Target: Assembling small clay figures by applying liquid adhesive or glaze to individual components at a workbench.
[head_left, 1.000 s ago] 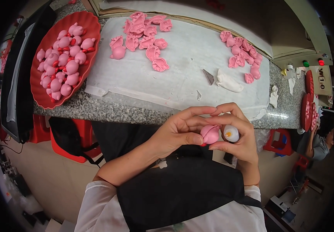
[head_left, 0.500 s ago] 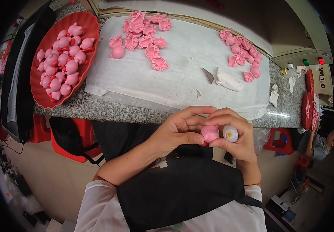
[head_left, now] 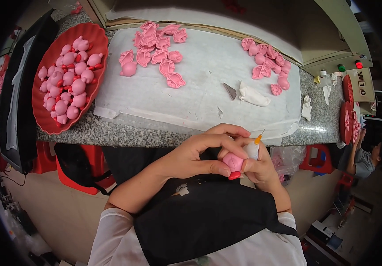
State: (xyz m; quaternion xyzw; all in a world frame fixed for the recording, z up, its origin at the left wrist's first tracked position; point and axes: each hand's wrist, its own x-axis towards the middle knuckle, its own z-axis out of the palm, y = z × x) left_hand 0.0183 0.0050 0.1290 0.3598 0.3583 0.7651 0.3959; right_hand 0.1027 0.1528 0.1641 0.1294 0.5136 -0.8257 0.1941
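Observation:
Just in front of the bench edge, my two hands meet around a small round pink plastic figure part with a glossy red piece at its lower end. My left hand pinches the pink part between thumb and fingers. My right hand is closed around a white squeeze bottle, whose orange tip and thin metal needle point upward. The right thumb also presses against the pink part. Fingers cover the bottle's lower end and some of the pink part.
A red scalloped tray of pink figures with red pieces stands at left. Pink shells and more pink parts lie on the white-papered bench, with a grey blade and a crumpled white cloth. Another person sits far right.
The bottle has swung from its tip facing me to pointing upward, showing the needle. The pink part has turned and moved slightly down and left. The whole view has shifted a little.

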